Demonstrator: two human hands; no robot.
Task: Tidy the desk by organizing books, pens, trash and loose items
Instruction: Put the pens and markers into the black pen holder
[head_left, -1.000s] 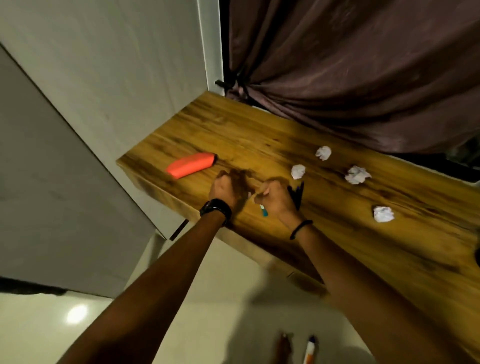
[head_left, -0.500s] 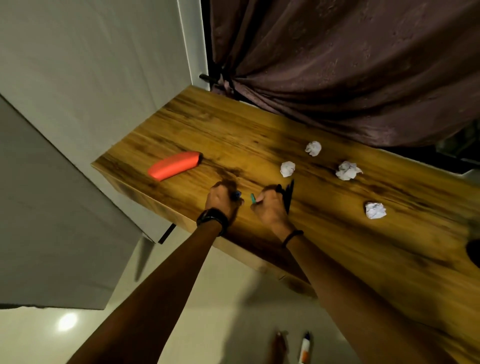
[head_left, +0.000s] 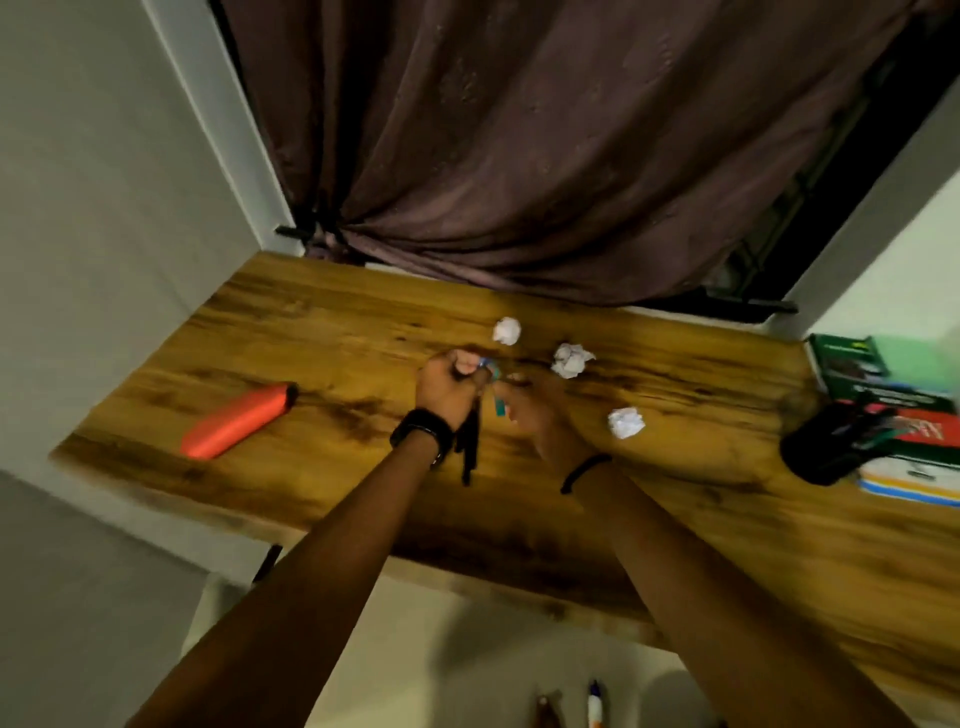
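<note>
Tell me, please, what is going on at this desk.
A person is tidying a wooden desk. The left hand grips a bunch of pens, black ones hanging below it; the right hand is beside a teal pen, its grip blurred. Three crumpled paper balls and an orange case lie loose nearby.

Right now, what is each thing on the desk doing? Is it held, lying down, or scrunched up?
Pens: held in a bunch, hanging down.
Left hand: grips the pens.
Right hand: beside the pens; grip unclear.
Paper balls: three, crumpled, lying loose.
Orange case: lying flat on the desk.
Pen cup: standing, things inside.
Books: closed, stacked.
</note>
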